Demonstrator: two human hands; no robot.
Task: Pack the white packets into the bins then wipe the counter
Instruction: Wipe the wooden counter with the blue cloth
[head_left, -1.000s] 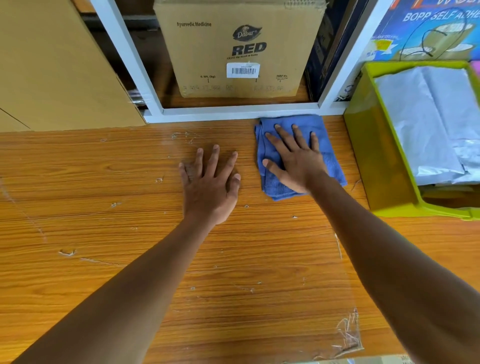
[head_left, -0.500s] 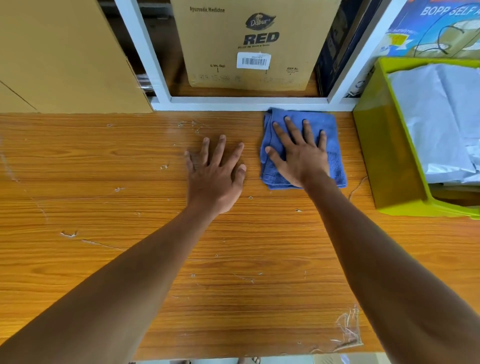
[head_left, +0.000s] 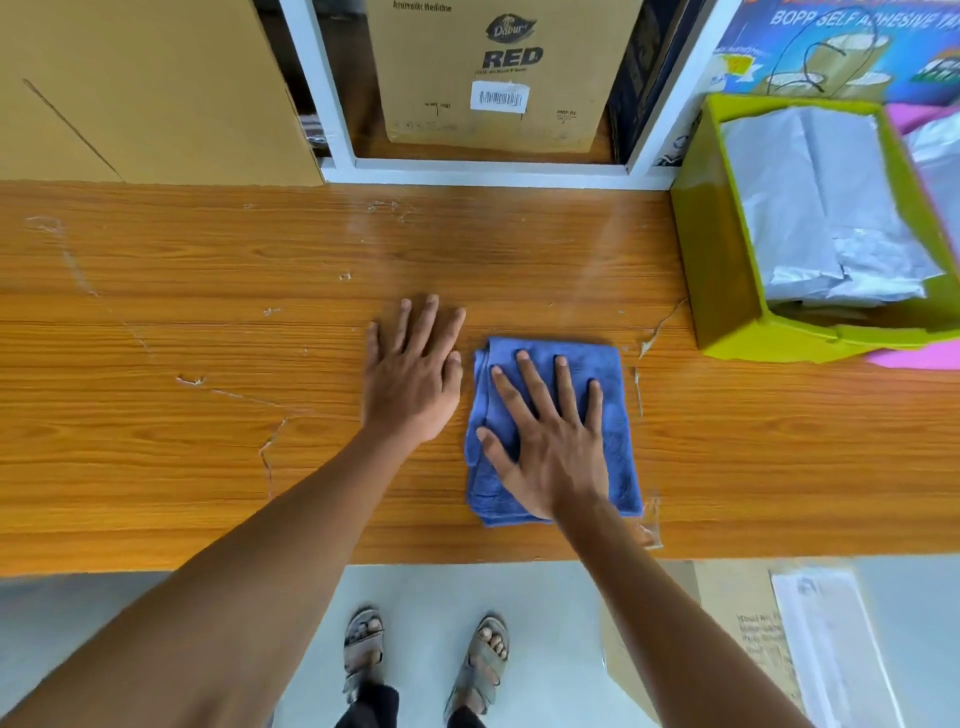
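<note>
A folded blue cloth (head_left: 615, 374) lies on the wooden counter (head_left: 208, 322) near its front edge. My right hand (head_left: 550, 441) presses flat on the cloth with fingers spread. Just left of the cloth, my left hand (head_left: 415, 374) rests flat on the bare wood, fingers straight. At the right a yellow-green bin (head_left: 714, 270) holds several white packets (head_left: 810, 208).
A brown carton marked RED (head_left: 498, 78) stands behind a white frame (head_left: 467, 171) at the back. Plain cardboard (head_left: 145, 88) leans at the back left. A pink bin's edge (head_left: 914, 358) shows at far right. Below the counter edge lie a box (head_left: 727, 623) and my sandalled feet.
My right hand has drawn the blue cloth from the back of the counter toward the front edge. My left hand stays flat on the wood beside it.
</note>
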